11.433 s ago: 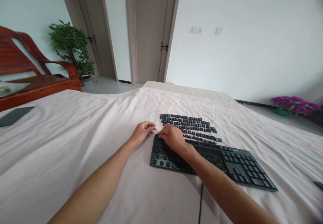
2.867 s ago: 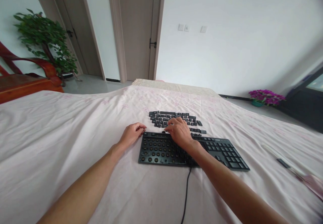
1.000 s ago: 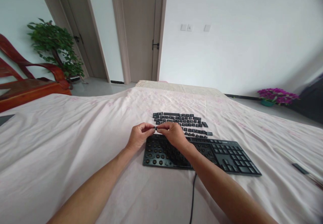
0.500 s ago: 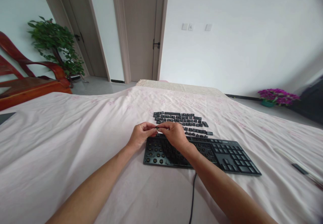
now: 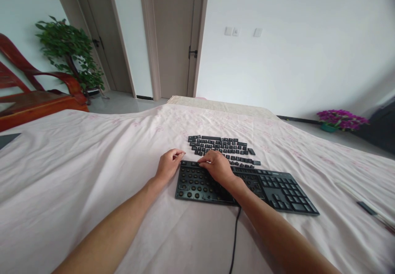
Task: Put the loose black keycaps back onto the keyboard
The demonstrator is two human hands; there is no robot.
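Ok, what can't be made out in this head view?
Head view:
Whether the right hand holds anything: the hand hides this.
Part of the black keyboard: behind that hand.
Most legends on the loose keycaps: too small.
The end of the cable: cut off by the bottom edge.
Dark flat object: cut by the left edge.
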